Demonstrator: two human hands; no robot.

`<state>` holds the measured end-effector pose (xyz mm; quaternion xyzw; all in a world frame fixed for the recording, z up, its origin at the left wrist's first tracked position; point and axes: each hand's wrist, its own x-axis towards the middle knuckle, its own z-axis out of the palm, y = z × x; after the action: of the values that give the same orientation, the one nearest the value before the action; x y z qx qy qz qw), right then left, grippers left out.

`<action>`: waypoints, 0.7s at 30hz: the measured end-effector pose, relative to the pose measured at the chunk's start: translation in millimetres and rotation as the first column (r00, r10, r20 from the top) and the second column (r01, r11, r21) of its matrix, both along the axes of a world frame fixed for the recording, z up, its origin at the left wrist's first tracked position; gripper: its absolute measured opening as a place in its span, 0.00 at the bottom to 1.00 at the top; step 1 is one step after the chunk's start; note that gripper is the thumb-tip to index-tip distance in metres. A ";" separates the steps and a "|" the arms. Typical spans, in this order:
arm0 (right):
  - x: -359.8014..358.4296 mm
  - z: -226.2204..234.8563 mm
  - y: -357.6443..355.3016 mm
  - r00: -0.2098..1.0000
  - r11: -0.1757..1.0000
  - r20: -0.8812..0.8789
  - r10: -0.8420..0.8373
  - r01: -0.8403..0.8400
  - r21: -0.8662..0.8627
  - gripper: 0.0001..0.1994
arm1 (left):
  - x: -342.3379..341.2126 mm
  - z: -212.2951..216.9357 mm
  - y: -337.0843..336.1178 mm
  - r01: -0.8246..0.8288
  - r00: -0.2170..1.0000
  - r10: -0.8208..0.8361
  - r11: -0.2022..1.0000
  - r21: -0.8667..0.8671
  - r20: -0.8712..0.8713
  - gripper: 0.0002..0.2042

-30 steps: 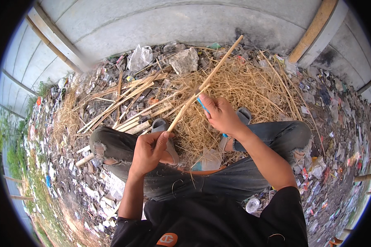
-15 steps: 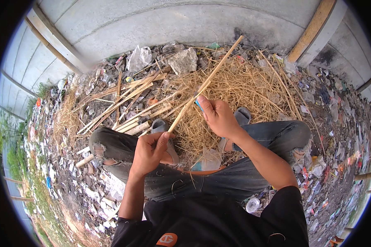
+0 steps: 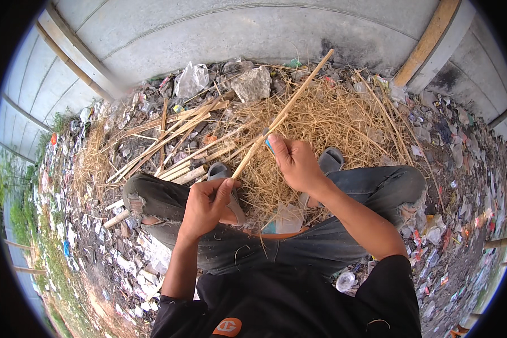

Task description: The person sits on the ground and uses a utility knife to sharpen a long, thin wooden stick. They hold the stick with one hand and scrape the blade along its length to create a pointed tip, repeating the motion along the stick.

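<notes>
One pale stick (image 3: 290, 106) slants above straw (image 3: 346, 124), our left hand (image 3: 204, 207) gripping its near end, our right hand (image 3: 299, 164) clasping a blue tool (image 3: 268, 146) against its middle. We seem to be shaving it; another stroke calls for steady bracing.

1 orange, rounded emblem (image 3: 227, 327) with pale letter-like marks stands on the black shirt (image 3: 298, 301), at the view's lower edge.

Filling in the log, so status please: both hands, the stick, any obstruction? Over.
Left hand: gripping pale stick at near end. Right hand: holding blue tool at the stick, partway along. Dry straw below; no obstruction seen.
</notes>
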<state>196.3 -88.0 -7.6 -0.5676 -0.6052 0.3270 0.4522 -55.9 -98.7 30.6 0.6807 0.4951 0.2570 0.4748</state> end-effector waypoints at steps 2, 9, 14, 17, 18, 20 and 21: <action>4.6 -3.8 -0.2 0.992 0.993 -0.108 0.062 -0.072 -0.096 0.36 | 0.6 1.2 -0.9 0.004 1.000 -0.004 1.000 -0.012 0.001 0.18; 5.3 16.2 -2.3 0.989 0.981 -0.123 0.078 -0.098 -0.166 0.35 | -2.4 -1.1 -0.4 0.007 0.999 -0.007 1.000 0.012 0.032 0.19; -9.8 -0.6 -5.9 0.998 0.996 0.042 -0.055 0.052 0.073 0.36 | 1.1 -6.1 2.0 0.003 1.000 -0.002 0.998 0.058 -0.020 0.18; -3.4 -9.7 -4.2 0.990 0.993 -0.130 0.053 -0.066 -0.094 0.35 | 2.2 -5.1 0.7 -0.004 1.000 0.004 1.000 0.008 -0.017 0.18; -1.6 -8.4 -3.6 0.975 0.979 -0.206 0.086 -0.121 -0.164 0.34 | 1.7 -5.4 -0.8 -0.006 1.000 0.006 1.000 0.013 -0.005 0.18; 5.5 -2.6 -3.7 0.888 0.905 -0.441 0.129 -0.288 -0.313 0.33 | 0.5 -5.5 -2.4 -0.005 1.000 0.005 1.000 0.009 0.015 0.19; 11.3 4.1 -3.6 0.800 0.837 -0.588 0.123 -0.402 -0.372 0.32 | -1.0 -5.0 -1.7 -0.003 1.000 0.003 1.000 0.002 0.021 0.19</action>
<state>207.6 -91.6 -3.5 -0.4525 -0.4272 0.6742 0.3978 -56.8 -100.4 25.6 0.6777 0.4908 0.2654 0.4790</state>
